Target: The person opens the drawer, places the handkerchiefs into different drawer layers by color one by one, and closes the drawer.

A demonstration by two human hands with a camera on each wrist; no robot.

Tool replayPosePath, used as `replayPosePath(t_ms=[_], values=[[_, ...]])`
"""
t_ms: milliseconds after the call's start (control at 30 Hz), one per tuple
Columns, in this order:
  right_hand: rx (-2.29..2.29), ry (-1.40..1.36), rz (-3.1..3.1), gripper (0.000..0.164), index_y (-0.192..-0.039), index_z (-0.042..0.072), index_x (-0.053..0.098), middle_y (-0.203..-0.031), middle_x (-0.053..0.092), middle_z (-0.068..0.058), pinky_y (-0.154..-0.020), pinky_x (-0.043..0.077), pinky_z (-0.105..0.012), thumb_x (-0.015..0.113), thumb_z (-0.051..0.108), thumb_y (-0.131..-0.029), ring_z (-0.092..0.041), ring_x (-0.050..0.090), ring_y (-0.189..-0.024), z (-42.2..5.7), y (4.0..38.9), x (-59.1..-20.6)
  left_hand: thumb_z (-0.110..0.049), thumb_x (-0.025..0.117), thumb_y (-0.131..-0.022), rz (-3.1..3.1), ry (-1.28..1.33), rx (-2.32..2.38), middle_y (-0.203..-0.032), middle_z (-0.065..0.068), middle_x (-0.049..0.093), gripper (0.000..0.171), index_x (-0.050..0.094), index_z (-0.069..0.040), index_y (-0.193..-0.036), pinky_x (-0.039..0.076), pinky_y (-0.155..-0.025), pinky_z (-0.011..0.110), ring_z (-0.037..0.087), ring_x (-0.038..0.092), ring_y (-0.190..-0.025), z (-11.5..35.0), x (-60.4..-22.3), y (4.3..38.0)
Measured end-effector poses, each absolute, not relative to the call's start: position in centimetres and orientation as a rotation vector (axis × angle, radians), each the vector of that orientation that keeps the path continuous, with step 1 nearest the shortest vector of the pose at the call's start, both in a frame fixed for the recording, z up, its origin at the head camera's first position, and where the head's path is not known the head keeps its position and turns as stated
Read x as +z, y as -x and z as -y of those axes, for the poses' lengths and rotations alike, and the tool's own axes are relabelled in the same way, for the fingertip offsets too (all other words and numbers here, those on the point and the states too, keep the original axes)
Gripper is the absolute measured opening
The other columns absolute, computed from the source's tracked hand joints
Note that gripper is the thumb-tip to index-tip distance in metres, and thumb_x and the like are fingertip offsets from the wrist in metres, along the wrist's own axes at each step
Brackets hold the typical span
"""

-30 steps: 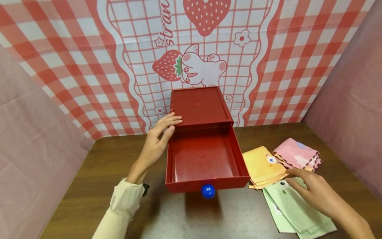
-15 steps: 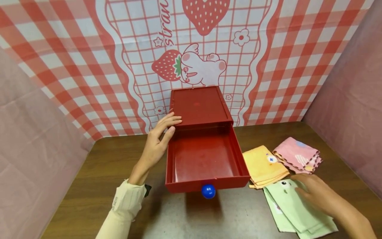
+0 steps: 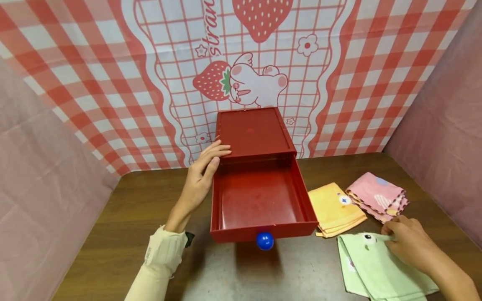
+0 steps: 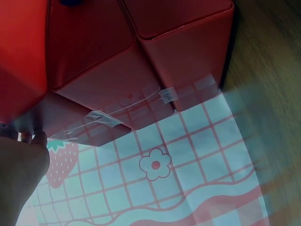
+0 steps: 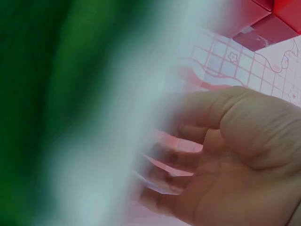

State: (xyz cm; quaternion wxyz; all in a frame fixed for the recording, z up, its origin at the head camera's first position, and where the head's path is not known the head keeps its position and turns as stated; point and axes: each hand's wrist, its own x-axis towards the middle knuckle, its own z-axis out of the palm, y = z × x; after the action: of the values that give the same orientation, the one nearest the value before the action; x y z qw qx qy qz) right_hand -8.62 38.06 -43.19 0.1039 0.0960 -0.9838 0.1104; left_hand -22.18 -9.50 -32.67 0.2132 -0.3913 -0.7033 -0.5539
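In the head view my left hand [image 3: 197,177] rests on the front left corner of a red drawer cabinet [image 3: 254,131], its fingers lying over the top edge. The cabinet's top drawer [image 3: 260,200] is pulled out, with a blue round knob [image 3: 265,241] on its front. My left hand [image 4: 21,172] also shows at the cabinet's side in the left wrist view. At the right, my right hand [image 3: 412,242] pinches the top edge of a folded light green towel [image 3: 376,265]. In the right wrist view a green blur covers the left part, beside my right hand [image 5: 235,155].
A folded yellow towel [image 3: 335,209] lies right of the drawer, and a folded pink towel [image 3: 376,194] lies behind the green one. A checked strawberry cloth [image 3: 173,62] hangs behind the cabinet. Pink cloth [image 3: 444,108] borders the wooden table [image 3: 109,234] on both sides.
My right hand has moved from over the green towel's upper edge to pinch it. The green towel has shifted slightly right, away from the yellow one. My left hand has stayed in place.
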Motion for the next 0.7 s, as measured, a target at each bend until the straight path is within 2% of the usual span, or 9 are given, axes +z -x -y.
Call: replayPosePath(t_ms=[133, 233, 300, 533, 700], values=[[0.367, -0.260, 2.908, 0.030, -0.075, 0.015, 0.055, -0.079, 0.054, 0.000, -0.062, 0.040, -0.039, 0.071, -0.006, -0.063, -0.020, 0.048, -0.070, -38.1, 8.5, -42.9, 0.004, 0.043, -0.102, 1.955, 1.084, -1.537, -0.129, 0.026, 0.061, 0.029, 0.063, 0.010, -0.122, 0.025, -0.120, 0.042, 0.042, 0.036, -0.141, 9.4, -32.7, 22.2], [0.429, -0.209, 2.989, 0.025, -0.080, 0.014, 0.055, -0.077, 0.056, 0.000, -0.059, 0.040, -0.036, 0.068, -0.005, -0.070, -0.020, 0.047, -0.069, -38.1, 8.6, -42.4, 0.005, 0.043, -0.102, 1.957, 1.078, -1.535, -0.130, 0.026, 0.060, 0.029, 0.063, 0.010, -0.122, 0.025, -0.120, 0.042, 0.042, 0.035, -0.141, 9.4, -32.7, 22.2], [0.459, -0.196, 3.017, 0.023, -0.082, 0.013, 0.056, -0.077, 0.059, -0.002, -0.060, 0.042, -0.039, 0.067, -0.005, -0.073, -0.021, 0.050, -0.069, -38.2, 8.6, -42.2, 0.005, 0.042, -0.101, 1.958, 1.075, -1.536, -0.131, 0.025, 0.060, 0.030, 0.063, 0.009, -0.122, 0.024, -0.120, 0.042, 0.042, 0.035, -0.142, 9.3, -32.7, 22.1], [0.416, -0.271, 2.918, 0.025, -0.086, 0.014, 0.066, -0.080, 0.066, 0.003, -0.061, 0.048, -0.036, 0.076, -0.005, -0.072, -0.012, 0.056, -0.072, -38.4, 8.5, -42.5, 0.006, 0.043, -0.101, 1.953, 1.068, -1.536, -0.130, 0.026, 0.059, 0.029, 0.063, 0.010, -0.122, 0.023, -0.121, 0.042, 0.042, 0.034, -0.143, 9.3, -32.8, 22.1], [0.410, -0.270, 2.897, 0.023, -0.086, 0.012, 0.070, -0.083, 0.070, -0.003, -0.064, 0.052, -0.041, 0.079, -0.004, -0.072, -0.022, 0.064, -0.076, -38.5, 8.3, -42.4, 0.006, 0.043, -0.101, 1.945, 1.071, -1.535, -0.129, 0.027, 0.059, 0.029, 0.063, 0.010, -0.121, 0.023, -0.121, 0.043, 0.043, 0.034, -0.142, 9.2, -32.9, 22.1]])
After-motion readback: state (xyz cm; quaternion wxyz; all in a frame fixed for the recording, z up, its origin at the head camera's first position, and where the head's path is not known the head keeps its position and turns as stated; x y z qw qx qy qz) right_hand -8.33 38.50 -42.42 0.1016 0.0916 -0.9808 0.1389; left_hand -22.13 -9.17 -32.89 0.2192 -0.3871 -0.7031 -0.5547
